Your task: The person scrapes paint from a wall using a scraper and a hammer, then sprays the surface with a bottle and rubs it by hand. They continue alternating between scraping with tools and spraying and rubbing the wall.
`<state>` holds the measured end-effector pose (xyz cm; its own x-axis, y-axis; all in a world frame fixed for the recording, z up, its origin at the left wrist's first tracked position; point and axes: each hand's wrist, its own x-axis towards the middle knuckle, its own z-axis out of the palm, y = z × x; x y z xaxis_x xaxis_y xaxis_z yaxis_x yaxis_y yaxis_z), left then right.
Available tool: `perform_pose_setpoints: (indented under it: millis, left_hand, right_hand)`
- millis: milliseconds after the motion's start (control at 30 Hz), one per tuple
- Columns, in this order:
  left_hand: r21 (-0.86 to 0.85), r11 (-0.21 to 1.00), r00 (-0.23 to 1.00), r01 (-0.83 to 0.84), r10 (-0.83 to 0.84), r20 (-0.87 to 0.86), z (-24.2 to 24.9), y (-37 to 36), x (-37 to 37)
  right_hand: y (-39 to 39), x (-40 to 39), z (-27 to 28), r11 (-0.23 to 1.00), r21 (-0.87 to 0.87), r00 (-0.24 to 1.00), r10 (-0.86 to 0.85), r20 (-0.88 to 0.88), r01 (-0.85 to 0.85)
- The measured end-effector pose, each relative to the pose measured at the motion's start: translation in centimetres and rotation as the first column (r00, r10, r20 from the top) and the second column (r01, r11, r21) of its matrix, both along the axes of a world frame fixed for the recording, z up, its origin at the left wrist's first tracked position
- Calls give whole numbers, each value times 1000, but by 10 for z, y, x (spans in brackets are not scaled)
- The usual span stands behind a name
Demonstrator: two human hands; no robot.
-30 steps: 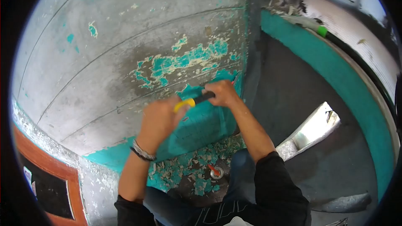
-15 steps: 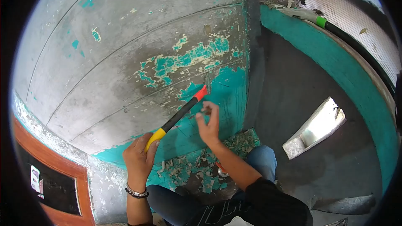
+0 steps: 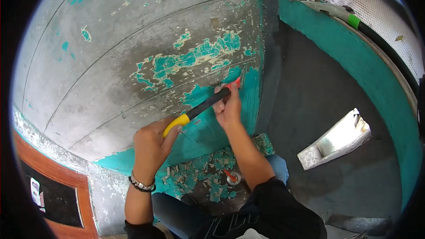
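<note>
A long paint scraper [image 3: 206, 107] with a yellow handle end, black shaft and red head slants up to the right against the wall [image 3: 110, 93]. My left hand [image 3: 150, 144] is wrapped round its yellow end. Just below the red head, the fingers of my right hand [image 3: 229, 108] close around the shaft. The head rests at the upper edge of the teal paint [image 3: 251, 90]; its blade is too small to make out. Bare grey surface and a ragged teal patch [image 3: 195, 55] lie above it.
Paint flakes [image 3: 177, 179] cover the ledge at the wall's foot, by a small round container [image 3: 233, 178] with something orange-red. A pale, bent trough-like piece [image 3: 336, 139] lies on the dark surface at right. A black cable [image 3: 385, 48] runs along the curved teal edge.
The scraper has moved up and to the right on the wall. My right hand, earlier free beside it with fingers curled, now grips the shaft near the head.
</note>
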<state>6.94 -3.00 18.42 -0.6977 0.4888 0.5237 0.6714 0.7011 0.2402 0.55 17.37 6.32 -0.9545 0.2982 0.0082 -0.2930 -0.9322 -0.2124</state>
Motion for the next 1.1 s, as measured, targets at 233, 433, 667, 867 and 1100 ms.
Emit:
perform_pose_setpoints:
  millis: [233, 433, 667, 867, 1100]
  left_hand:
    - [-139, 976, 985, -166, 156, -79, -1, -22, 40]
    - [-87, 984, 986, -154, 147, -84, -6, -31, 42]
    - [-75, 983, 985, -165, 167, 29, -1, -24, 45]
    - [-127, 990, 998, -65, 68, 18, 8, -3, 29]
    - [-95, 981, 984, -167, 172, 53, -20, -20, 59]
  right_hand:
    - [-35, 18, -18, 991, 12, 990, 133, 37, -133]
    - [-36, 11, -10, 984, 150, 994, 100, -39, -93]
    - [-44, 12, -12, 986, 147, 990, 98, -100, -82]
    - [-13, 5, -8, 995, 95, 998, -13, -69, 20]
    - [-32, 21, -20, 977, 207, 998, 55, 19, -58]
